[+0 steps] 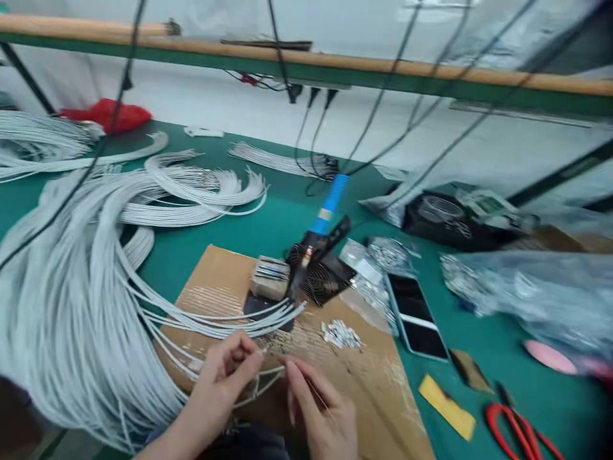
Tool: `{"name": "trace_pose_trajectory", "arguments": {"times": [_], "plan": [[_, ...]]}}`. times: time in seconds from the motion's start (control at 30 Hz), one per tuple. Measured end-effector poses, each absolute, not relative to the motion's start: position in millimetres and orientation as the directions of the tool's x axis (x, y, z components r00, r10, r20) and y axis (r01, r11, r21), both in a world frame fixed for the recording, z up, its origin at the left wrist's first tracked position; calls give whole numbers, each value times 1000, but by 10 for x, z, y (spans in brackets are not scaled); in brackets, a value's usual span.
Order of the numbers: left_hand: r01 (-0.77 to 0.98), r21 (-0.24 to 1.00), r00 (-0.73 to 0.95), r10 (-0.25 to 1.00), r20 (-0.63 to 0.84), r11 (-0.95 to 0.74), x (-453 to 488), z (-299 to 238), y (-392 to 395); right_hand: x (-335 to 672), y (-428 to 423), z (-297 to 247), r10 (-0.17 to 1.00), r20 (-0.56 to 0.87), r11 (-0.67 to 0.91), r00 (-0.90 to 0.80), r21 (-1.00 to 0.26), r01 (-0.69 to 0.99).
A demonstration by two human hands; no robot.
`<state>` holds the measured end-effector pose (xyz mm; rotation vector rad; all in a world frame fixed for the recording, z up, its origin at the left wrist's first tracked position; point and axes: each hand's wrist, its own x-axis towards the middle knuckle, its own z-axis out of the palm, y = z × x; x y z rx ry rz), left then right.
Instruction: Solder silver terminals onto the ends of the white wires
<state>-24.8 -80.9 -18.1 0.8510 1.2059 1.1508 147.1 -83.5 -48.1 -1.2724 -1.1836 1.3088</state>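
Observation:
Over the cardboard sheet (378, 396), near its front, my two hands are close together with the fingertips a short gap apart. My left hand (223, 377) is pinched on the end of a white wire (262, 351). Thumb and forefinger of my right hand (323, 409) are pressed together, and a thin strand (317, 393) shows along them; its kind is too small to make out. Just behind, a bunch of white wires (230, 324) reaches across the cardboard from the left. A soldering iron (330, 206) with a blue handle leans in its stand behind my hands.
A large heap of white wires (81, 275) covers the left side. Small white parts (340, 333) lie in a pile on the cardboard, near a grey block (271, 278). To the right are a phone (417, 314), a yellow strip (447, 407), a red-handled tool (520, 429) and plastic bags (541, 287).

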Motion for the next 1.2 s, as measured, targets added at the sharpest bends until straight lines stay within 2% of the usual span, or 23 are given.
{"name": "trace_pose_trajectory", "arguments": {"times": [0.03,0.13,0.27,0.57,0.77,1.03,1.2], "plan": [[-202,946,-17,965,-262,254,-260,-136,-824,1406,-807,-422,993,-113,-113,29,-994,-13],[-183,946,-30,960,-278,268,-261,-30,-862,1226,-739,-281,994,-93,-89,65,-994,-56],[-144,958,-32,966,-257,250,-234,5,-869,1173,-743,-251,998,-58,-55,18,-991,-118],[-97,954,-46,956,-289,283,-232,15,-892,1233,-765,-245,997,-73,-72,-3,-983,-166],[-91,954,-23,957,-288,285,-261,27,-918,1286,-741,-287,995,-10,-30,-97,-979,-201],[-14,961,57,960,-273,275,-317,-9,-935,1317,-763,-351,962,-193,-243,-192,-927,-285],[27,947,131,938,-320,319,-368,18,-943,1384,-742,-286,927,-278,-336,-252,-914,-227]]}}
